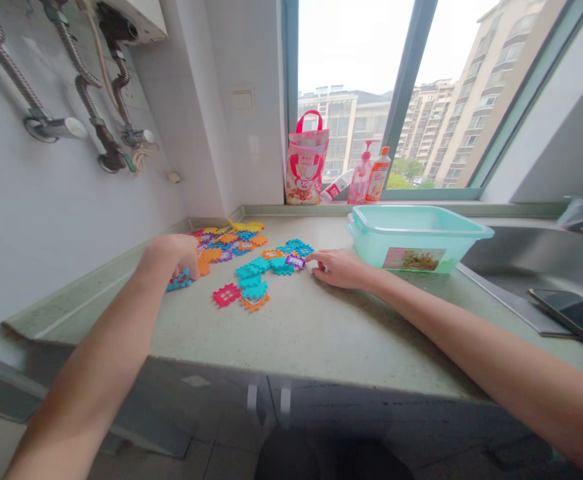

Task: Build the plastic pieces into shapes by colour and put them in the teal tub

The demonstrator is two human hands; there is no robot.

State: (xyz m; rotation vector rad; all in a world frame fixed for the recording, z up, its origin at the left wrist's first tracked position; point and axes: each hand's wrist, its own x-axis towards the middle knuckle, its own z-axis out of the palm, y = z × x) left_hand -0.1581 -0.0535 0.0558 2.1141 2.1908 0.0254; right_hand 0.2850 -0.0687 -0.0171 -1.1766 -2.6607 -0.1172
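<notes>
My left hand [174,255] reaches down at the left side of the pile, its fingers curled over a blue toothed plastic building tile [179,280] and partly hidden by the hand itself. Beside it lies a heap of toothed tiles in orange [208,259], blue, purple, yellow and red. My right hand [340,268] rests on the counter with thumb and index finger apart; the index fingertip touches a small purple tile [295,261]. That tile borders a loose group of teal tiles [252,270]. A red window-shaped tile [226,295] and an orange one [255,303] lie nearest the counter's front.
A mint-green plastic tub [424,230] stands behind my right forearm. To its right are a steel sink [511,267] and a dark phone [574,313]. A pink bag [307,167] and pump bottle [360,177] stand on the sill. Hoses and valves [116,127] hang on the left wall.
</notes>
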